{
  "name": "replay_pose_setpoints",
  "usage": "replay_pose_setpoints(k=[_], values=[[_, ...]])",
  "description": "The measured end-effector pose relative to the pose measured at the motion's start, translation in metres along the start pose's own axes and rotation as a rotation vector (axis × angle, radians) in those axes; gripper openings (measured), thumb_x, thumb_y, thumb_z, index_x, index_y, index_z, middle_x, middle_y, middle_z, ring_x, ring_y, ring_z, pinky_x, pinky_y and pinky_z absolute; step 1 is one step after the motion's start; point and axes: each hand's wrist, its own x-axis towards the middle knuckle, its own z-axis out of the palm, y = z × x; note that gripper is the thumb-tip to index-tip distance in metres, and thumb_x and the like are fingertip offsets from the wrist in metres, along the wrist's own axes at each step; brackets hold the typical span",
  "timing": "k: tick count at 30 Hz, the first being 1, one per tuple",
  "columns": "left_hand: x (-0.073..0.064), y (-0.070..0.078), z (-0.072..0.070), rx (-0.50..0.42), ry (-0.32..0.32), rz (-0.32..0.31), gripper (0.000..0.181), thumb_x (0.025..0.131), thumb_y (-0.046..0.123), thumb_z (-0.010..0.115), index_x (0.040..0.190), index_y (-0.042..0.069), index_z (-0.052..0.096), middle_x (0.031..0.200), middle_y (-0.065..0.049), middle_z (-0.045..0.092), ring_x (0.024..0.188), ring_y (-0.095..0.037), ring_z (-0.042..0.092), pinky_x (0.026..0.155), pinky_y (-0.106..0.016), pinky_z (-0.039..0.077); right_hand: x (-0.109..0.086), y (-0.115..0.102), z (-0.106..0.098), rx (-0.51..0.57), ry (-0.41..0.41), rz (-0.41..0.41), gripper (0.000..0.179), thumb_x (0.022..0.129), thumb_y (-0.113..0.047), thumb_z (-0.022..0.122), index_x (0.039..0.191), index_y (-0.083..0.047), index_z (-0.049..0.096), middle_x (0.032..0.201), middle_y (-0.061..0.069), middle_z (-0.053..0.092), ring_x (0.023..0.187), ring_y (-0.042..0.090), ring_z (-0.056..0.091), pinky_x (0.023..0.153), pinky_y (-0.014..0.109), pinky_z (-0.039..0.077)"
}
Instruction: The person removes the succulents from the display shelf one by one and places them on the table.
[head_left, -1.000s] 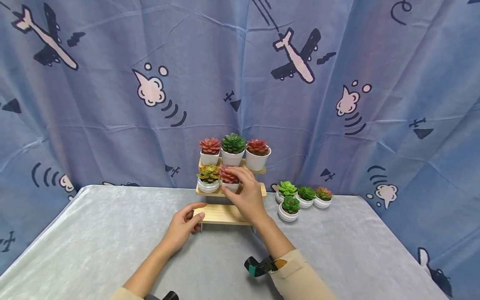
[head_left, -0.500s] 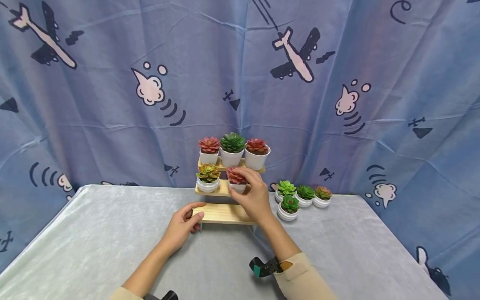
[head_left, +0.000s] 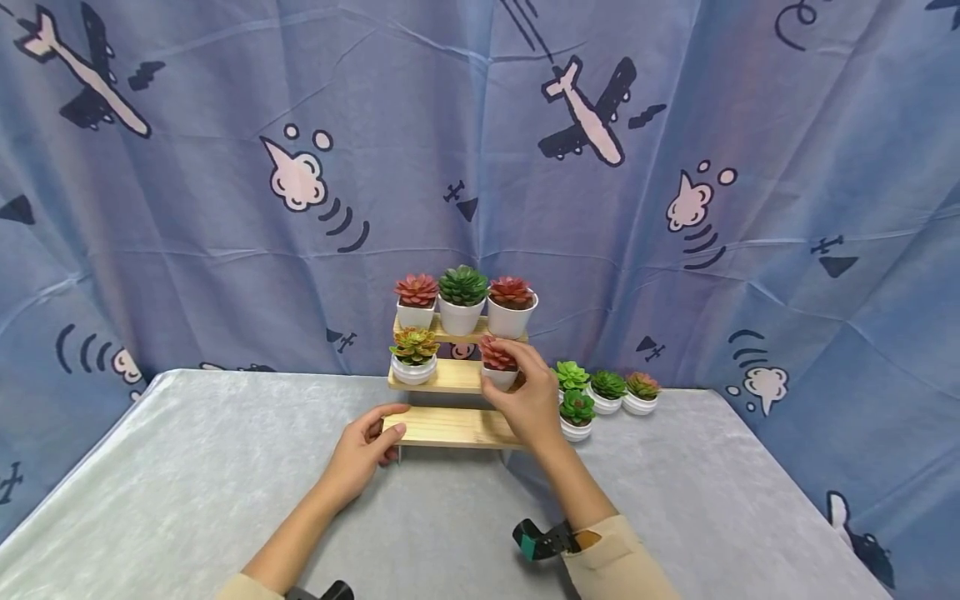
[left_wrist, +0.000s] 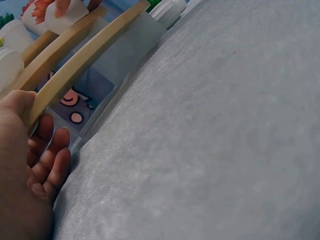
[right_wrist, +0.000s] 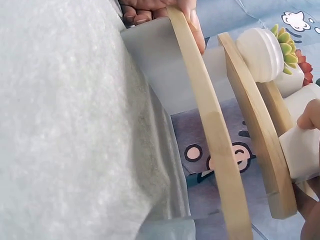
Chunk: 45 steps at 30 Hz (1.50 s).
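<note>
A three-tier wooden plant stand point(head_left: 442, 427) with clear side panels stands on the table. My right hand point(head_left: 534, 404) pinches the white pot of a red succulent point(head_left: 497, 353) at the right end of the middle tier. In the right wrist view, that white pot point(right_wrist: 303, 153) sits right at the tier's edge, thumb against its side. My left hand point(head_left: 360, 450) grips the left end of the lowest tier; the left wrist view has its thumb over the board point(left_wrist: 82, 65) and fingers curled below. A yellow-green succulent point(head_left: 414, 357) in a round pot occupies the middle tier's left end.
Along the top tier are a red succulent point(head_left: 416, 302), a green succulent point(head_left: 462, 298) and another red succulent point(head_left: 512, 305). Several small potted succulents point(head_left: 606, 392) stand on the table point(head_left: 720, 483) to the right. A patterned blue curtain point(head_left: 420, 150) hangs behind.
My right hand has shifted the red succulent rightward along the middle tier, away from the yellow-green one. My left hand keeps its hold on the lowest tier.
</note>
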Motion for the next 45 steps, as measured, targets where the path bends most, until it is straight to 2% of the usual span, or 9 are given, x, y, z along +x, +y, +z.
replay_pose_setpoints(k=[4,12,17,19,24,33,36,45], values=[[0.000,0.001,0.001,-0.005,-0.003,0.002,0.034,0.098,0.020,0.067,0.130,0.008,0.066,0.071,-0.003,0.050,0.064,-0.012,0.062,0.061,-0.024,0.053,-0.002,0.000,-0.008,0.034,0.002,0.020,0.048,0.075,0.003,0.082,0.119,-0.014,0.073,0.121,0.006,0.071,0.110,0.019,0.066,0.088,0.012,0.051],[0.002,-0.001,0.002,0.013,0.000,0.003,0.034,0.099,0.021,0.066,0.130,0.010,0.066,0.073,-0.004,0.054,0.064,-0.012,0.062,0.061,-0.024,0.053,-0.004,0.002,-0.034,-0.013,0.026,0.093,0.049,0.072,0.008,0.084,0.117,-0.006,0.073,0.119,0.014,0.071,0.103,0.021,0.066,0.077,0.028,0.059],[0.000,0.000,0.000,0.009,0.002,0.001,0.034,0.099,0.021,0.066,0.131,0.009,0.066,0.075,-0.004,0.056,0.064,-0.013,0.061,0.061,-0.024,0.053,-0.004,-0.016,-0.060,-0.054,0.032,0.166,0.046,0.073,0.011,0.082,0.117,0.002,0.071,0.117,0.018,0.070,0.097,0.014,0.064,0.071,0.021,0.058],[0.000,0.000,0.000,0.007,0.000,0.001,0.035,0.099,0.021,0.066,0.131,0.008,0.065,0.076,-0.005,0.057,0.064,-0.013,0.061,0.061,-0.024,0.053,-0.007,-0.010,-0.070,-0.071,0.031,0.179,0.046,0.074,0.007,0.082,0.118,-0.003,0.071,0.118,0.013,0.070,0.096,0.008,0.062,0.070,0.017,0.055],[-0.001,0.001,-0.001,0.005,-0.002,-0.003,0.036,0.099,0.020,0.065,0.132,0.008,0.064,0.076,-0.005,0.058,0.065,-0.013,0.061,0.061,-0.025,0.053,-0.013,0.024,-0.090,-0.101,0.035,0.185,0.050,0.075,0.000,0.084,0.122,-0.015,0.071,0.121,0.005,0.069,0.099,0.000,0.060,0.073,0.010,0.053],[-0.002,-0.004,0.001,0.021,0.001,-0.006,0.034,0.099,0.019,0.065,0.131,0.008,0.065,0.073,0.001,0.057,0.064,-0.011,0.062,0.060,-0.025,0.053,-0.020,0.030,-0.121,-0.066,0.088,0.202,0.052,0.075,0.008,0.082,0.123,-0.010,0.071,0.122,0.008,0.067,0.099,-0.005,0.060,0.074,0.006,0.051],[-0.002,-0.003,0.001,0.028,0.003,0.003,0.034,0.099,0.019,0.065,0.131,0.009,0.065,0.073,0.000,0.057,0.063,-0.012,0.061,0.060,-0.025,0.053,-0.023,0.031,-0.127,-0.073,0.110,0.203,0.054,0.076,0.008,0.082,0.125,-0.011,0.070,0.121,0.008,0.067,0.099,-0.006,0.060,0.076,0.005,0.051],[0.000,-0.002,0.000,0.040,-0.005,0.002,0.035,0.099,0.021,0.065,0.132,0.008,0.064,0.073,-0.002,0.058,0.063,-0.013,0.062,0.061,-0.025,0.053,-0.026,0.040,-0.139,-0.125,0.161,0.232,0.051,0.076,0.005,0.083,0.123,-0.013,0.072,0.118,0.004,0.069,0.095,-0.006,0.059,0.072,0.006,0.049]])
